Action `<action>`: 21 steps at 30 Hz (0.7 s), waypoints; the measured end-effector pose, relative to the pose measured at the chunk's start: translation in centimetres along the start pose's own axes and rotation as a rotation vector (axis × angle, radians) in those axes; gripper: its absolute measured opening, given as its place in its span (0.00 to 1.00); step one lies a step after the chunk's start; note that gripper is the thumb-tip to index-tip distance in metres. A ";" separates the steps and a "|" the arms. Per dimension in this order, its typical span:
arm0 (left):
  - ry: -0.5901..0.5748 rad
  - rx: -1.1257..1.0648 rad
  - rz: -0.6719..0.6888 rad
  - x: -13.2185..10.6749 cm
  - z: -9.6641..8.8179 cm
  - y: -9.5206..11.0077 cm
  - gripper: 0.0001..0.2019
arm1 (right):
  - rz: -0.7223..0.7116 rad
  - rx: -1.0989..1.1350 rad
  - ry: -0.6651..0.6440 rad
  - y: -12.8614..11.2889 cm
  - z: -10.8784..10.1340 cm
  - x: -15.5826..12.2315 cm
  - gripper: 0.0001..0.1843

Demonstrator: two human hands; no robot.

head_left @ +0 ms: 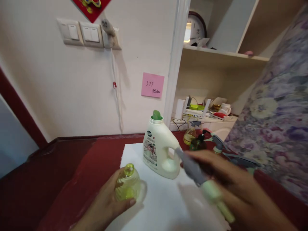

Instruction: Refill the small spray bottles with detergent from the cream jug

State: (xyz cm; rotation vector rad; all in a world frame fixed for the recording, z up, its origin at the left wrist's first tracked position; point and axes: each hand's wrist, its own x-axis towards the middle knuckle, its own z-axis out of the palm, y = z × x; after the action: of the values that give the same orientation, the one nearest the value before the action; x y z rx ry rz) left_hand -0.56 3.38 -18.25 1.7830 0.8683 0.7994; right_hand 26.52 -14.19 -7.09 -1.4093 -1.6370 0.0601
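Observation:
My left hand is wrapped round a small clear yellow-green bottle with a ribbed side and an uncapped neck. It holds the bottle upright over a white sheet. In my right hand is a grey spray head with a pale green collar and a short yellowish tube, somewhat blurred by motion. Just beyond both hands a large pale detergent jug stands on the sheet. Its neck shows a green spout and no cap.
Behind my right hand stand a spray bottle, a dark green pump bottle and another grey sprayer on the dark red table. A white router sits on the shelf behind. Floral fabric hangs at the right.

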 end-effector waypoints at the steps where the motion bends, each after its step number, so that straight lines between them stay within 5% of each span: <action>1: -0.003 -0.002 -0.010 0.2 0.0 -0.1 0.41 | 0.001 -0.051 -0.112 0.7 0.5 -0.9 0.21; 3: -0.018 -0.016 -0.035 0.7 -0.1 -0.2 0.40 | 0.022 -0.125 -0.311 2.8 2.2 -3.1 0.26; 7: -0.019 0.019 -0.061 1.7 -0.3 -0.8 0.39 | 0.122 -0.319 -0.477 7.7 6.1 -7.9 0.29; 13: 0.048 0.025 -0.065 2.9 0.0 -2.1 0.41 | 0.060 -0.373 -0.493 10.4 7.0 -10.0 0.28; 16: 0.081 0.024 -0.086 3.2 0.0 -3.1 0.40 | -0.052 -0.348 -0.350 9.5 5.5 -8.3 0.27; 18: 0.090 0.034 -0.103 3.3 -0.1 -3.6 0.41 | -0.076 -0.324 -0.122 8.7 4.5 -6.2 0.22; 21: 0.118 0.019 -0.097 3.2 0.1 -4.3 0.43 | 0.058 -0.283 0.198 8.1 4.1 -2.1 0.21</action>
State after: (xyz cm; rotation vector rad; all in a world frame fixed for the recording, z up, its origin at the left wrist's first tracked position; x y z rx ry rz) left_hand 0.31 7.25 -21.83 1.7103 1.0352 0.8427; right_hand 29.68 -11.02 -15.25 -1.6200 -1.4819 -0.2798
